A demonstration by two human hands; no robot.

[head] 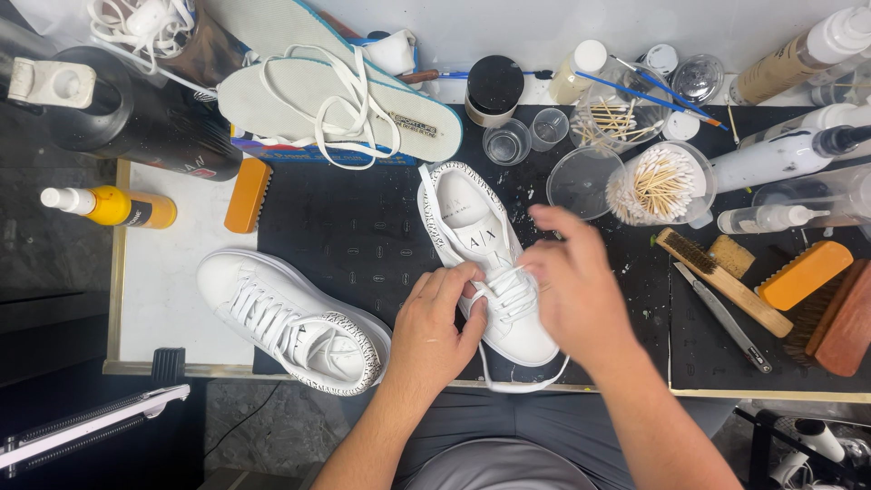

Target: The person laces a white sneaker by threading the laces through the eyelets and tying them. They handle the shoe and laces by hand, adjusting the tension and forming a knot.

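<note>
A white sneaker (472, 227) with a patterned heel trim lies on the black mat (354, 245), toe towards me. My left hand (435, 327) pinches its white lace (508, 290) at the left side of the eyelets. My right hand (576, 290) covers the right side of the laces, fingers curled around a lace end. A loop of lace (526, 386) hangs over the table's front edge. The second white sneaker (290, 322), fully laced, lies to the left, partly on the white board.
Two insoles (336, 100) draped with white laces lie at the back. Cups of cotton swabs (662, 181), small jars, spray bottles (780, 159), brushes (726, 281) and orange blocks (803, 272) crowd the right. A yellow bottle (113, 207) and a black container (136, 118) stand left.
</note>
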